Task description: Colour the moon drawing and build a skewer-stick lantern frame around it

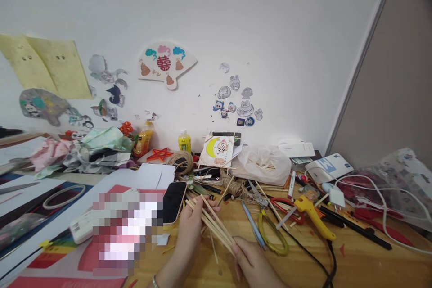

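Sticks of pale wood (225, 236) run in a loose bundle between our two hands in the head view, low and near the middle, raised over the bare wood of the worktop (367, 265). Our left hand (194, 211) pinches them near their far ends, thumb laid along the wood and the tips poking out past it; a bracelet (154, 281) circles that wrist. Our right hand (251, 258) closes around the nearer ends, where the sticks draw together, and one thinner piece slants down apart from the rest. We cannot tell exactly how many sticks we hold. Just left of our left hand lies a dark-screened phone (173, 203). To the right of the bundle we see a blue pen (253, 226), scissors with yellow handles (263, 209) lying open and, farther right, a yellow glue gun (313, 217) with its black cord trailing towards us. Beyond our hands, a coil of twine (180, 162), a card with a yellow moon (216, 150) and a whitish plastic bag (259, 164) sit in a crowded row near the wall, where a decorated fan shape (166, 63) hangs above.
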A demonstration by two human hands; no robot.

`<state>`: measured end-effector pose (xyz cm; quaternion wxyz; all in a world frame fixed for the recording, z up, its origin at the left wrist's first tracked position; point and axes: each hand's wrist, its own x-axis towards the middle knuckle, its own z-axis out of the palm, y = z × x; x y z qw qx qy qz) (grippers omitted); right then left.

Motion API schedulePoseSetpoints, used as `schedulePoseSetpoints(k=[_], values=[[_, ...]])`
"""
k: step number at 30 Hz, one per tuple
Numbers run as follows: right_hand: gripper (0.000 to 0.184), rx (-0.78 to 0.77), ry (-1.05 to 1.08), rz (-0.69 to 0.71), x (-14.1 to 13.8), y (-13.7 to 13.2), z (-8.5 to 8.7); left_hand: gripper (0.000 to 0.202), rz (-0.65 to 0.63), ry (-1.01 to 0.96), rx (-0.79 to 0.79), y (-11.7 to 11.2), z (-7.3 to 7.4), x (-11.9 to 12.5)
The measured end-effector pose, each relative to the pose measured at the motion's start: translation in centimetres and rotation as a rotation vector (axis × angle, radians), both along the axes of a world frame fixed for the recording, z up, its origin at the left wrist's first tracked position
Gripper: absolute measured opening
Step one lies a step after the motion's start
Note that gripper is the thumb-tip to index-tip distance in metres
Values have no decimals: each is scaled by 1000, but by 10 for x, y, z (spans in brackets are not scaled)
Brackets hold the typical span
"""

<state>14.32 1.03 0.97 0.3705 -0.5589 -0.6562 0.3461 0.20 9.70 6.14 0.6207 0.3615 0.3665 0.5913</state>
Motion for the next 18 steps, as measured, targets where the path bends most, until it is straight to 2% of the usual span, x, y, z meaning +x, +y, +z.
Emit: schedulePoseSetpoints(k=[5,11,14,18], values=[[63,-4,40,16,0,2,-4,29,15,49,-37,3,0,-3],[66,-242,351,98,-1,0,2,44,6,50,-11,3,2,-2],[66,-249,368,99,0,0,7,51,12,44,-4,4,1,-1],[62,-212,328,30,2,3,5,55,12,45,-17,2,4,0]])
